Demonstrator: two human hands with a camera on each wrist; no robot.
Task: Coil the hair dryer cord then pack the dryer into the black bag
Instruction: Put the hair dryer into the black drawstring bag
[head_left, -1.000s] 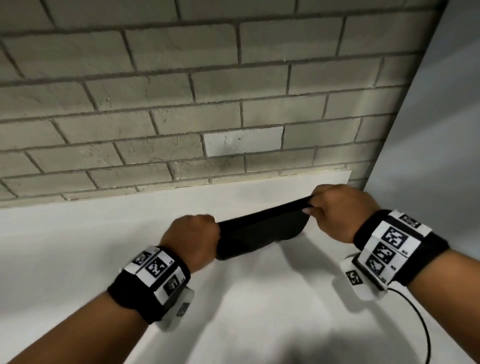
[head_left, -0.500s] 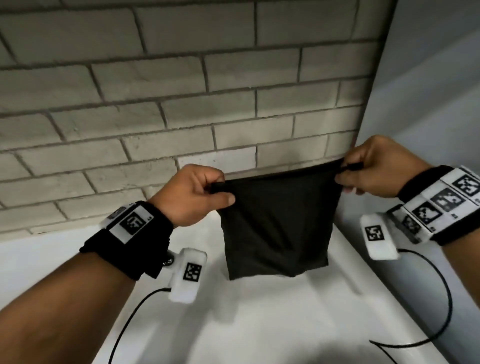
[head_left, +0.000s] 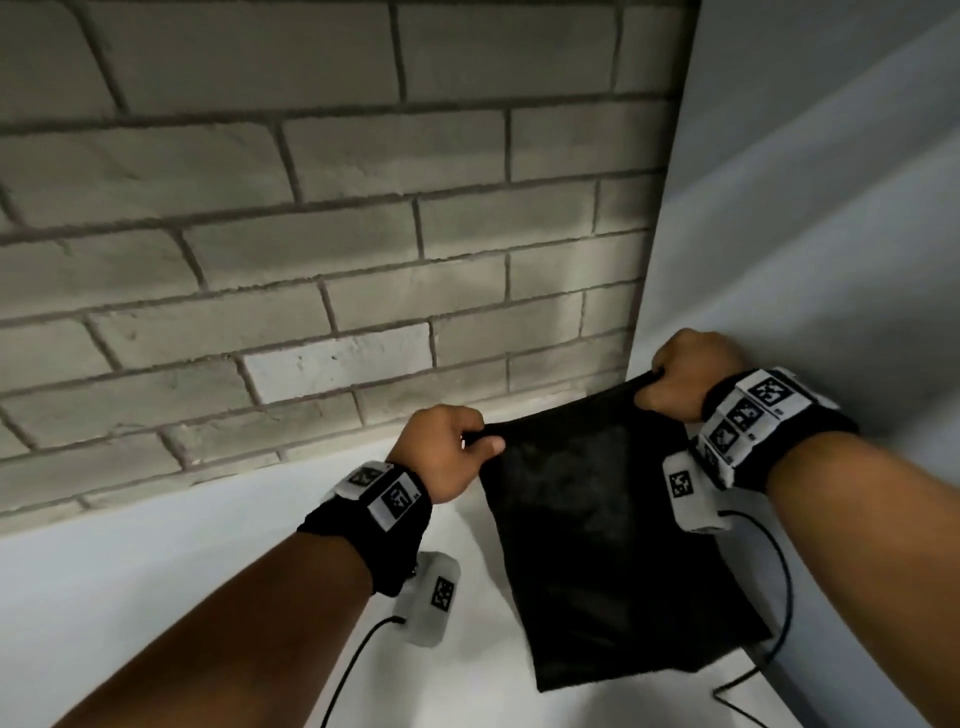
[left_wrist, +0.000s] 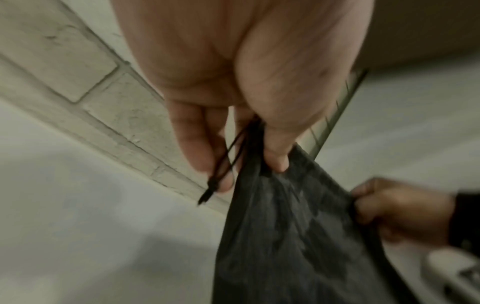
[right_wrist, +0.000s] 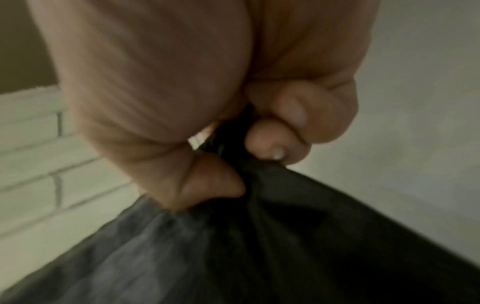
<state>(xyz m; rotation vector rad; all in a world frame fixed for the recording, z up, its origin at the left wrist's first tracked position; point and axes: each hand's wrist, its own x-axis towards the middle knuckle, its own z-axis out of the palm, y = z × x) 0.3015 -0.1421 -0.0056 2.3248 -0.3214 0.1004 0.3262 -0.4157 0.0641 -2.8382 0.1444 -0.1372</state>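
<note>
The black bag (head_left: 602, 551) is a flat cloth pouch hanging from its top edge above the white table (head_left: 156, 597). My left hand (head_left: 447, 452) pinches the bag's top left corner, and a thin black drawstring (left_wrist: 223, 164) dangles across its fingers. My right hand (head_left: 680, 374) grips the top right corner in a fist. The left wrist view shows the bag (left_wrist: 291, 236) stretched between my left hand (left_wrist: 249, 144) and my right hand (left_wrist: 397, 209). Close up in the right wrist view, my right hand (right_wrist: 259, 144) bunches the bag's cloth (right_wrist: 233, 246). No hair dryer is in view.
A grey brick wall (head_left: 311, 234) stands right behind the table. A pale blue-grey wall (head_left: 831, 234) closes the right side, close to my right hand. Thin black cables (head_left: 779, 597) hang from the wrist cameras.
Both hands lifted the bag off the table so it hangs open-side up. It has since shifted right toward the side wall, and the view has tilted down and closer.
</note>
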